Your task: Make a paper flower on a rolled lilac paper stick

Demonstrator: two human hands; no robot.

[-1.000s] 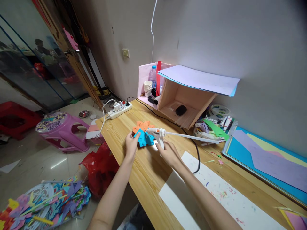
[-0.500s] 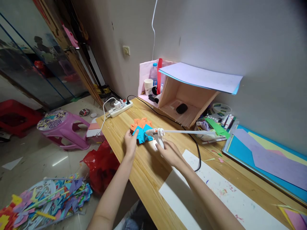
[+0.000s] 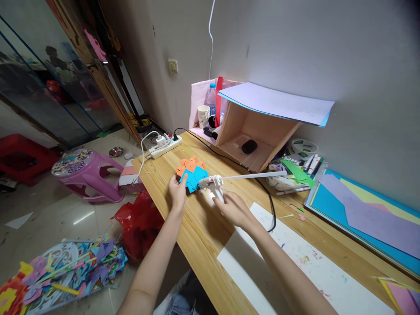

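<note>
My left hand (image 3: pixel 177 191) pinches the left edge of a folded paper piece, with orange paper (image 3: pixel 190 163) at the back and blue paper (image 3: pixel 194 178) at the front. Wrapped around the handle of a white glue gun (image 3: pixel 215 183) is my right hand (image 3: pixel 232 207). A long glue stick (image 3: pixel 252 175) juts out of the gun's rear, to the right. The nozzle points left and lies at the right side of the blue paper; whether it touches cannot be made out. Both hands are over the wooden table (image 3: pixel 197 227).
A white power strip (image 3: pixel 165 147) lies at the table's far left corner. Behind stands a cardboard box (image 3: pixel 259 127) with a black mouse (image 3: pixel 249 147). A basket of supplies (image 3: pixel 292 175), coloured sheets (image 3: pixel 367 214) and white paper (image 3: pixel 295 267) are on the right. A pink stool (image 3: pixel 88 175) stands left.
The paper piece has tilted and shifted slightly up and left in my left hand. The glue gun has turned a little, its glue stick now slanting upward to the right.
</note>
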